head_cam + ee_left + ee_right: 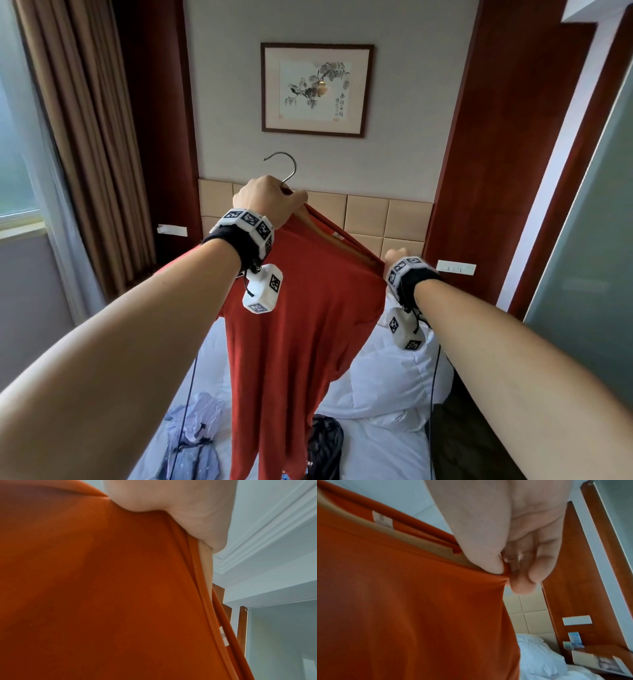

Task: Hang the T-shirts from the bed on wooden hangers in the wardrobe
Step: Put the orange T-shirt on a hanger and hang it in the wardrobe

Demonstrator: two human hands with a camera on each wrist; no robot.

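Red T-shirt (301, 329) hangs on the wooden hanger (310, 219), up over the bed (383, 448)! Left hand (270, 198) grips the hanger's top beneath the hook; right hand (397, 257) pinches the shoulder fabric. Beyond, headboard (376, 214) and framed painting (317, 89).

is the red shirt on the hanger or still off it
On it: the red T-shirt drapes over the wooden hanger, whose arm shows inside the collar.

Pretty clearly a hotel bedroom: white-sheeted bed (383, 445) with a plump pillow (394, 383), tiled padded headboard (376, 216), and dark red wood panels (507, 144) on both sides. There's a framed ink painting (317, 89) centred above it, heavy brown curtains (89, 137) by the window, plus wall switch plates (455, 268) beside the bed.
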